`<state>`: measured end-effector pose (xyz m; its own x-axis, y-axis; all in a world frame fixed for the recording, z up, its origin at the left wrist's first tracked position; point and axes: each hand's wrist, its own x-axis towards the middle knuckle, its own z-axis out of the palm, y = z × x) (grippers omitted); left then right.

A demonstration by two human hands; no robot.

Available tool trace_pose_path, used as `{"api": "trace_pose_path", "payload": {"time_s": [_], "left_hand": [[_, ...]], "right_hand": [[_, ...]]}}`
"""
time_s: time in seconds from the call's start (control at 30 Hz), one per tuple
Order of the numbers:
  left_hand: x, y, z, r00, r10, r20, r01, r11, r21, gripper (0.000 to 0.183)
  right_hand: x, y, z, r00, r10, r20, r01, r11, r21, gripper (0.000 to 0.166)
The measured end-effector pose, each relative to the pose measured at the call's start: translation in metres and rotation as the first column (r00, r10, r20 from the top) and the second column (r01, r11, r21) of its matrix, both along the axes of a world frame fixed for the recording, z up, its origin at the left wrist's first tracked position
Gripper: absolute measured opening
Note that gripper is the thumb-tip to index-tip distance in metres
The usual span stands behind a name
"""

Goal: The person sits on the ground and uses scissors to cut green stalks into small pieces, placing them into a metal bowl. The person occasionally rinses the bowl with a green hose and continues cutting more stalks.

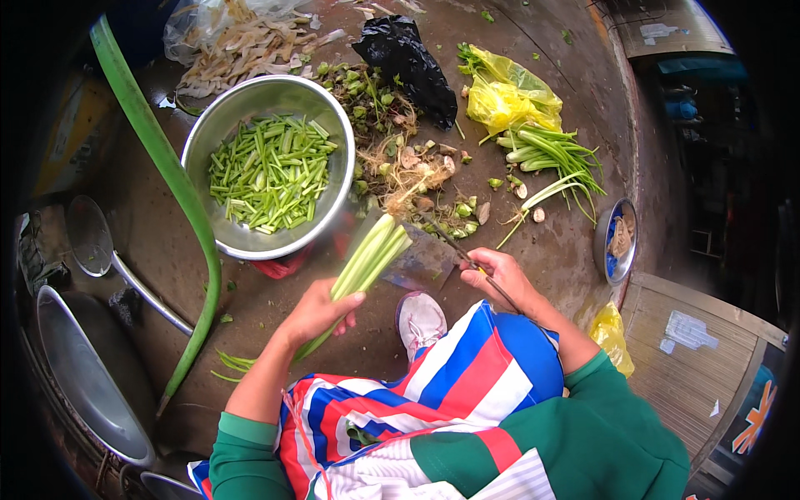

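My left hand (326, 312) is closed around a bunch of pale green celery-like stalks (369, 256). Their thicker ends point away from me, and the thin green ends trail past my left forearm. A tuft of stringy roots shows at the thick end. In my right hand (500, 278) is a long, thin, dark knife-like tool (451, 240), its far end close to the roots. Beyond my left hand stands a steel basin (215, 119) holding many short cut green stalk pieces (272, 175). Root trimmings and stem butts (415, 165) lie heaped on the ground beside the basin.
A black plastic bag (409, 69) lies by the trimmings. Right of it are a yellow plastic bag (512, 94) and loose green stalks (547, 150). A green hose (169, 175) curves down the left, near a long-handled ladle (153, 297). A small bowl (604, 244) stands at right.
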<state>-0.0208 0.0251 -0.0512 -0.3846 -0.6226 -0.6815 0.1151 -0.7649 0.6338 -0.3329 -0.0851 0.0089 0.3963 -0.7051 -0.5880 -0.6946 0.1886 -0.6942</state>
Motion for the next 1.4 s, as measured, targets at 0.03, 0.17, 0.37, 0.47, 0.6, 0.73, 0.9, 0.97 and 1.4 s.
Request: {"api": "trace_pose_path", "payload": {"time_s": [0.03, 0.17, 0.37, 0.47, 0.6, 0.73, 0.9, 0.97, 1.4], "left_hand": [[-0.003, 0.001, 0.000, 0.999, 0.002, 0.049, 0.000, 1.000, -0.031, 0.030], [-0.014, -0.006, 0.016, 0.953, -0.002, 0.304, 0.055, 0.985, -0.163, 0.044], [-0.030, 0.005, 0.006, 0.957, 0.055, 0.284, 0.052, 0.933, -0.356, 0.038], [-0.029, 0.000, 0.016, 1.000, -0.017, -0.004, 0.017, 0.997, -0.080, 0.024], [-0.026, -0.004, 0.016, 0.998, -0.067, -0.008, 0.066, 0.994, -0.085, 0.027], [-0.020, -0.006, 0.010, 0.995, -0.093, -0.045, 0.092, 0.995, -0.033, 0.029], [-0.002, -0.003, 0.008, 0.989, 0.015, -0.145, -0.010, 0.999, 0.038, 0.035], [0.009, -0.006, 0.017, 0.981, 0.109, -0.163, -0.104, 0.994, 0.038, 0.040], [0.057, -0.007, 0.032, 0.952, 0.294, -0.090, -0.301, 0.950, -0.080, 0.034]], "right_hand": [[0.007, -0.005, 0.006, 0.999, 0.048, -0.015, -0.046, 0.994, 0.095, 0.035], [0.026, -0.011, 0.009, 0.979, 0.193, -0.064, -0.183, 0.974, 0.130, 0.039], [0.040, -0.007, 0.000, 0.986, 0.166, 0.021, -0.167, 0.979, 0.119, 0.041], [0.040, 0.005, -0.011, 0.996, 0.025, 0.084, -0.037, 0.990, 0.135, 0.040], [0.051, 0.015, 0.000, 0.999, -0.017, -0.034, 0.019, 0.997, 0.069, 0.039], [0.051, 0.024, -0.004, 0.989, -0.085, -0.119, 0.082, 0.996, -0.035, 0.038], [0.035, 0.008, -0.016, 0.975, -0.044, -0.219, 0.007, 0.985, -0.170, 0.039], [0.030, 0.001, -0.018, 0.991, -0.020, -0.130, 0.000, 0.988, -0.154, 0.037], [0.150, -0.059, -0.002, 0.815, 0.534, 0.227, -0.509, 0.845, -0.161, 0.049]]}}
